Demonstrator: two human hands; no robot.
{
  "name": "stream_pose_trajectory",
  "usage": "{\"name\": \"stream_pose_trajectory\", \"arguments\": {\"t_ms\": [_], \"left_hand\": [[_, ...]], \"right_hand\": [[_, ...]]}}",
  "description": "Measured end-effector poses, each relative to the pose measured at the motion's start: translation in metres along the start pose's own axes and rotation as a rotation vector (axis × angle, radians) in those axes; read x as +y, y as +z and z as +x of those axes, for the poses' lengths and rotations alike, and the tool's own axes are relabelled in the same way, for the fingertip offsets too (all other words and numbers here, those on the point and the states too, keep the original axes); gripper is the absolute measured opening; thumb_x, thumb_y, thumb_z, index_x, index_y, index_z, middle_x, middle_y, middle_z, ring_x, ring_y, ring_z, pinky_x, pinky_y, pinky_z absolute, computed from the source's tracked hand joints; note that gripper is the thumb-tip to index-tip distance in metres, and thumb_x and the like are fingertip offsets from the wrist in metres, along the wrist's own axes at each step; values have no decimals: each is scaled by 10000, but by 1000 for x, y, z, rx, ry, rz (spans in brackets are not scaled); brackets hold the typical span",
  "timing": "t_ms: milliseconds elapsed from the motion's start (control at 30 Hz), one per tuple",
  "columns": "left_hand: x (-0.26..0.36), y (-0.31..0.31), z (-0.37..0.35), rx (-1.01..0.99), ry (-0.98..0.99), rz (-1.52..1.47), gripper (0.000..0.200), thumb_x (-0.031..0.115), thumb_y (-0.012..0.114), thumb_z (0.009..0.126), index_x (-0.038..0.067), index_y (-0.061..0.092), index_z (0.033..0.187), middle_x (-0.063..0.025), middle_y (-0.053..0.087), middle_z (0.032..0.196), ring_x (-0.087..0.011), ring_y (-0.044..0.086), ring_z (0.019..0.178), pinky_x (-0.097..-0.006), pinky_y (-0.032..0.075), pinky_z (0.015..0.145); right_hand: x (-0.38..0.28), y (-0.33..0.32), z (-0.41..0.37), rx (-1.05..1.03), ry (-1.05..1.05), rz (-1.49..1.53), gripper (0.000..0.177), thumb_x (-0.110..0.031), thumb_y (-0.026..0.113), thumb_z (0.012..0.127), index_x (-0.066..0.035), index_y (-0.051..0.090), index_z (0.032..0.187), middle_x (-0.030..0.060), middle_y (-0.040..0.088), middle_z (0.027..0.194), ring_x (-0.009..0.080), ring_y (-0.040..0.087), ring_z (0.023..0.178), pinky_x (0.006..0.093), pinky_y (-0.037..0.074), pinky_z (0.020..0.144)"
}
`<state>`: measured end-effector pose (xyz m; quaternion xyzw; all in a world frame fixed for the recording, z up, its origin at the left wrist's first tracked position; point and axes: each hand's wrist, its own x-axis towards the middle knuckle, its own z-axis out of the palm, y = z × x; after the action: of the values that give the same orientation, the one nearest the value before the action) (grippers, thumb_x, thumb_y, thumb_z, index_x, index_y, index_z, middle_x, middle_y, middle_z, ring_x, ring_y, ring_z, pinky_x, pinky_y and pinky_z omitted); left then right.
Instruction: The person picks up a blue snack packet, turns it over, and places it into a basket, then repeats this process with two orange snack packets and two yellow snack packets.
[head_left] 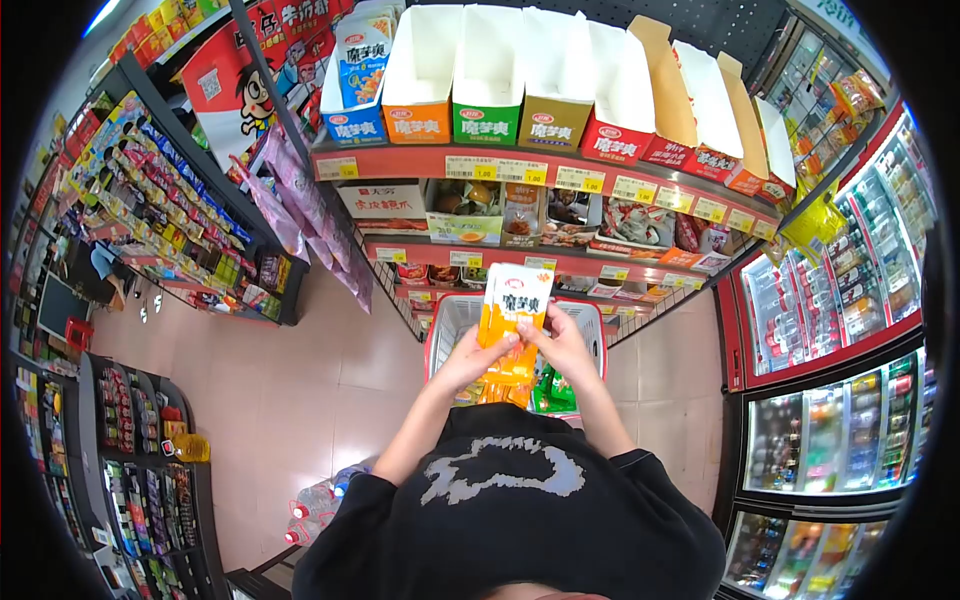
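Observation:
A small stack of orange-and-white snack packets [515,300] is held upright in front of my chest. My left hand [478,358] grips its lower left side, thumb across the front. On the other side my right hand [562,346] closes around the right edge, its thumb also on the front. Beneath them is a light grey basket with a red rim [452,322], partly hidden by my hands and the packets. Inside it lie green packets [553,390] and more orange packets [505,391].
Ahead, a shelf carries a row of open display boxes, including an orange box [416,126], a green box [487,124] and a blue box with packets [358,85]. Drink coolers [835,420] line the right. Snack racks [180,190] and large bottles [313,512] are to the left.

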<state>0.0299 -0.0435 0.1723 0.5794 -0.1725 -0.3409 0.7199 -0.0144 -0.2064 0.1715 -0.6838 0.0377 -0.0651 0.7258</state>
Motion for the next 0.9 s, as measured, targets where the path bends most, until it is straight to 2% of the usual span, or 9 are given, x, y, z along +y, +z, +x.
{"name": "stream_pose_trajectory", "arguments": {"t_ms": [67, 167, 200, 367, 500, 567, 600, 700, 900], "left_hand": [[2, 0, -3, 53, 29, 24, 326, 229, 543, 882, 24, 503, 1132, -44, 595, 973, -102, 571, 864, -258, 465, 756], [21, 8, -14, 100, 11, -321, 364, 265, 473, 916, 15, 447, 1179, -56, 558, 1056, -109, 549, 928, -255, 447, 802], [20, 7, -14, 54, 49, -278, 403, 283, 427, 931, 3, 410, 1221, -83, 521, 1133, -126, 521, 1017, -271, 424, 866], [26, 13, -23, 93, 39, -406, 427, 297, 402, 940, -3, 390, 1243, -104, 506, 1168, -148, 501, 1066, -290, 405, 904], [34, 17, -29, 105, 23, -391, 425, 297, 370, 949, 1, 382, 1254, -111, 494, 1197, -161, 497, 1083, -298, 401, 916], [38, 18, -30, 81, 33, -520, 419, 289, 370, 950, 2, 381, 1255, -110, 487, 1208, -164, 495, 1091, -300, 398, 920], [39, 18, -30, 68, 39, -584, 416, 285, 370, 950, 2, 381, 1255, -109, 484, 1213, -166, 493, 1095, -301, 397, 923], [43, 17, -28, 112, 90, -421, 411, 277, 376, 949, 3, 381, 1256, -110, 485, 1219, -173, 491, 1104, -305, 394, 929], [48, 19, -28, 152, 58, -436, 376, 238, 363, 948, -9, 386, 1231, -120, 495, 1204, -185, 509, 1085, -317, 411, 917]], "right_hand": [[-9, 4, -2, -15, -68, -54, 276, -103, 617, 814, 11, 558, 1059, 45, 622, 965, 83, 557, 869, 232, 457, 741], [-25, 10, -6, -13, -126, -40, 227, -91, 609, 820, 14, 577, 1018, 36, 617, 946, 80, 549, 870, 232, 456, 738], [-35, 14, -9, -11, -108, -4, 215, -89, 606, 824, 12, 575, 1011, 32, 611, 942, 80, 547, 865, 235, 446, 756], [-52, 15, -15, -57, -32, 74, 212, -90, 601, 831, 15, 570, 1012, 31, 610, 907, 74, 552, 816, 228, 448, 738], [-54, 15, -17, -54, -77, 111, 225, -85, 596, 834, 23, 565, 1030, 45, 618, 928, 76, 559, 830, 225, 452, 743], [-56, 17, -16, -34, -136, 168, 218, -74, 591, 835, 25, 569, 1028, 55, 624, 939, 67, 558, 839, 217, 459, 737], [-56, 16, -16, -24, -101, 201, 218, -67, 587, 838, 33, 559, 1029, 60, 624, 950, 77, 563, 847, 229, 446, 781], [-51, 11, -15, 1, -94, 166, 211, -60, 583, 838, 32, 558, 1026, 65, 622, 966, 84, 565, 869, 233, 447, 788], [-48, 6, -16, 35, -108, 199, 218, -58, 581, 838, 25, 555, 1037, 66, 619, 981, 92, 571, 879, 234, 448, 793]]}}
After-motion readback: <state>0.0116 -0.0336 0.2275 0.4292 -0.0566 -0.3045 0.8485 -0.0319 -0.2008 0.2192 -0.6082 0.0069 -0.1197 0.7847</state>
